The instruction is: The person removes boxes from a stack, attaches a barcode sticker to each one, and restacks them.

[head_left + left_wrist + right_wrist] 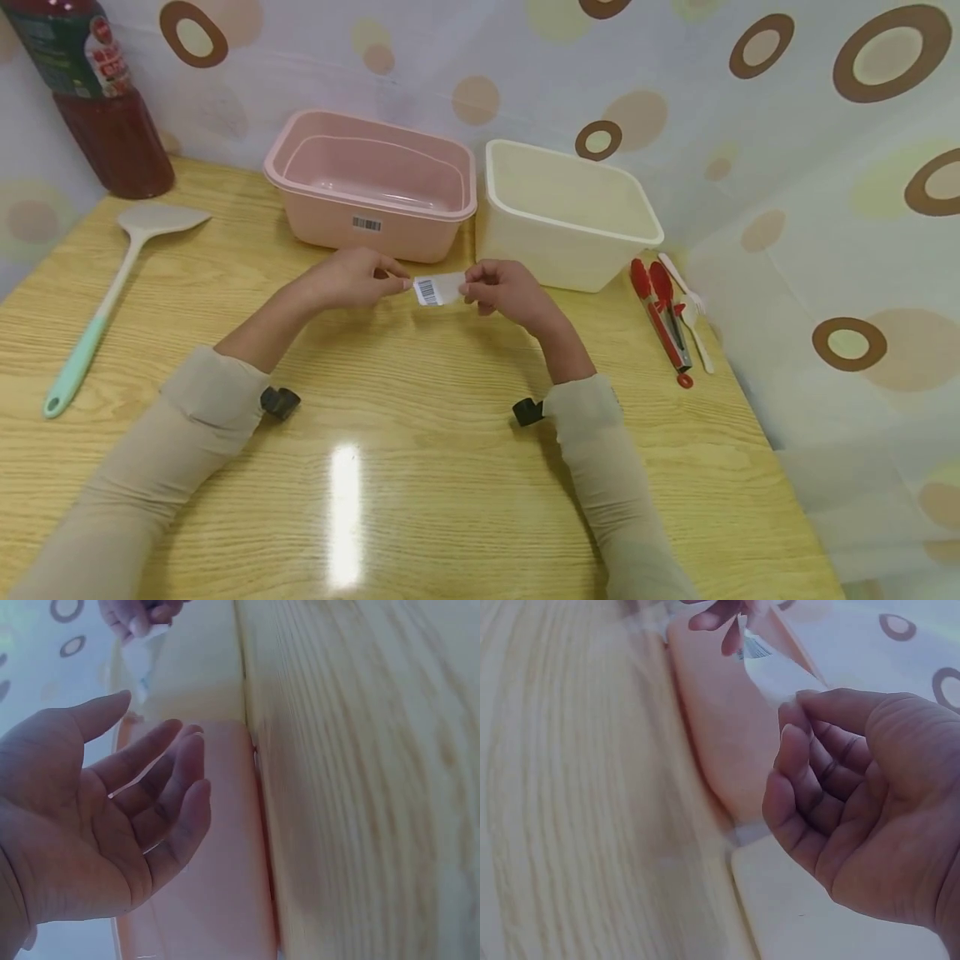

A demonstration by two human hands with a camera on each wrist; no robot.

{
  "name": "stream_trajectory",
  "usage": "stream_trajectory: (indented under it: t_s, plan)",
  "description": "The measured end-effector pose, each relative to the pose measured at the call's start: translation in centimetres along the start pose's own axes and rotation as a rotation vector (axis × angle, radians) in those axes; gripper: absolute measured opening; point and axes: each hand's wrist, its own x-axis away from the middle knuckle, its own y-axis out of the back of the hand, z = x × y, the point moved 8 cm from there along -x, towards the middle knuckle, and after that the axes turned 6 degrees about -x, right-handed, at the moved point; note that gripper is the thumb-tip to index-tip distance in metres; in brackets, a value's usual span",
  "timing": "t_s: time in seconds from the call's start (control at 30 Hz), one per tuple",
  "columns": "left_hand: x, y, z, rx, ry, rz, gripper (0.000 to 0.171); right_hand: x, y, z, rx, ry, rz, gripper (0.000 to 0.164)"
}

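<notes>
Between the two hands, in the head view, hangs a small white barcode label [440, 289] in front of the bins. My right hand [517, 296] pinches its right end between thumb and index finger, as the right wrist view also shows with the label [771, 679] reaching away from the fingertips. The left hand [348, 279] is at the label's other end, fingertips close to the barcode side. Seen in the left wrist view, the left hand [97, 810] has its thumb and relaxed fingers spread apart, with nothing between them.
Behind the hands stand a pink bin [431, 237] bearing a barcode sticker [367, 224] and a cream bin [547, 258]. A spatula [112, 292] and a bottle of red liquid [123, 150] are at left. Red tongs [663, 325] and a white fork [682, 283] lie at right.
</notes>
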Motion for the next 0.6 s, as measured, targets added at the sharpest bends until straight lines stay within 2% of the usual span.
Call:
stream_trajectory:
  t_s: [0.1, 0.23, 0.33, 0.5, 0.6]
  plan:
    - [0.0, 0.1, -0.1, 0.041, 0.008, -0.025, 0.037, 0.4, 0.6, 0.5, -0.09, 0.008, -0.013, 0.014]
    - [0.0, 0.2, -0.3, 0.117, 0.018, -0.054, 0.035, 0.8, 0.6, 1.2, -0.126, 0.013, -0.001, 0.014]
    - [0.0, 0.5, -0.5, 0.179, 0.018, -0.08, 0.034, 1.0, 0.4, 1.5, -0.093, 0.017, 0.011, 0.014]
    - [0.0, 1.0, -0.7, 0.273, 0.001, -0.129, 0.032, 1.0, 0.0, 1.7, 0.051, 0.026, 0.032, 0.015]
    - [0.0, 1.0, -0.8, 0.282, -0.011, -0.135, 0.032, 1.0, -0.1, 1.7, 0.078, 0.033, 0.045, 0.015]
